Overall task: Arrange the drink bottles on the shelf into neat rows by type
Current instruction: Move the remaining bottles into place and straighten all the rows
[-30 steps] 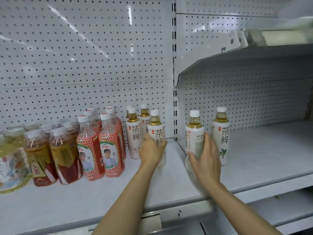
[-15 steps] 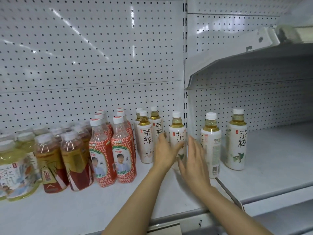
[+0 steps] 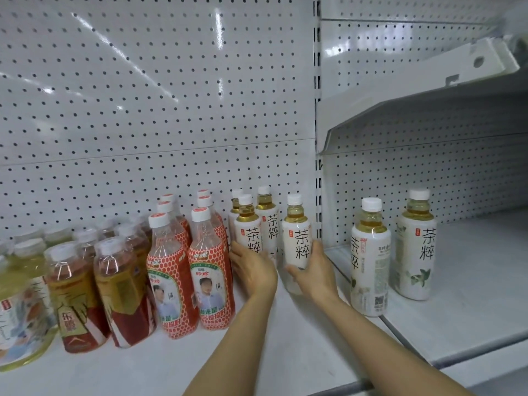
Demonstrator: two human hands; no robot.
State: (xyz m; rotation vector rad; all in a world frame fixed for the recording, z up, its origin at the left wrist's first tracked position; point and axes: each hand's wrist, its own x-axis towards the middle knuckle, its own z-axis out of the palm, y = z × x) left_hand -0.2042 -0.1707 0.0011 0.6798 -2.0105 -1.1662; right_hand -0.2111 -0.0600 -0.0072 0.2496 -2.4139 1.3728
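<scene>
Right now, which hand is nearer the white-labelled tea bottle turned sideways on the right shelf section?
Right. The right hand grips another white bottle just left of the sideways-turned white tea bottle; the left hand is farther left.
</scene>
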